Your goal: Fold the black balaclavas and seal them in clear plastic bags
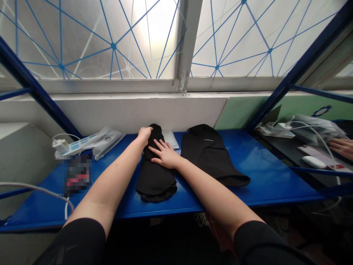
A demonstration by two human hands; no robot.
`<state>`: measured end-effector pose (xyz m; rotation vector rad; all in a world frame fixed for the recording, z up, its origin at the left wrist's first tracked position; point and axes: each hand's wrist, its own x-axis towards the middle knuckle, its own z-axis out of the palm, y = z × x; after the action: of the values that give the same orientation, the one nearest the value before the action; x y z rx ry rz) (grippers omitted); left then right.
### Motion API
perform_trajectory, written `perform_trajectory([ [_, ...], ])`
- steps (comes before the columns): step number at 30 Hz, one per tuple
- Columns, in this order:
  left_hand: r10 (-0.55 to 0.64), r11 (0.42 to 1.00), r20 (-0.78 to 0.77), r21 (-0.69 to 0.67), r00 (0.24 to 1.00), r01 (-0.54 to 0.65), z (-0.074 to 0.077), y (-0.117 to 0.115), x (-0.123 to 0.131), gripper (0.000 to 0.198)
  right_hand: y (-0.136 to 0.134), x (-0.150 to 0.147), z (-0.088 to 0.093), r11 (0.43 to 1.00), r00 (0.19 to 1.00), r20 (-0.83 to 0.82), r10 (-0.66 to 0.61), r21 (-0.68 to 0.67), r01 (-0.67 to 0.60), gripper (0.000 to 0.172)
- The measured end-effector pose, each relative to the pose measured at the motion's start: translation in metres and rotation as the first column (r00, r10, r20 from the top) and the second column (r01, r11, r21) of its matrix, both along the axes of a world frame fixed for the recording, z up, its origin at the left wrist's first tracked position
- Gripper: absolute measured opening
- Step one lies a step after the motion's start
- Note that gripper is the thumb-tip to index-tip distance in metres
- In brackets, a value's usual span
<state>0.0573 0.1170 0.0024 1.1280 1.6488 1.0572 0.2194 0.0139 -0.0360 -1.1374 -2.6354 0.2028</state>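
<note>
A folded piece of black cloth lies lengthwise on the blue tabletop, its layered lower end toward me. My left hand is closed at the upper left edge of this cloth, with some fingertips hidden. Spread flat across its upper middle is my right hand, fingers apart, pressing nothing between them. To the right lies a second black fabric piece with a small pale logo and an open, wider lower end. Behind the hands, a flat white packet shows partly.
A power strip and a grey plastic pouch sit at the left, near a blurred-out item. Blue frame bars rise on both sides. At the right are a white mouse, cables and another person's hand.
</note>
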Motion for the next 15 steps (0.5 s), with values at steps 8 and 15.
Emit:
perform_trajectory([
  [8, 0.021, 0.953, 0.281, -0.294, 0.96, 0.065, 0.01, 0.01, -0.005, 0.026, -0.008, 0.0, 0.008, 0.993, 0.993, 0.058, 0.101, -0.068, -0.097, 0.062],
  [15, 0.159, 0.974, 0.302, -0.205, 0.94, -0.099, 0.027, 0.045, -0.007, 0.016, -0.011, 0.0, 0.01, 0.991, 0.989, 0.082, 0.125, -0.058, -0.121, 0.061],
])
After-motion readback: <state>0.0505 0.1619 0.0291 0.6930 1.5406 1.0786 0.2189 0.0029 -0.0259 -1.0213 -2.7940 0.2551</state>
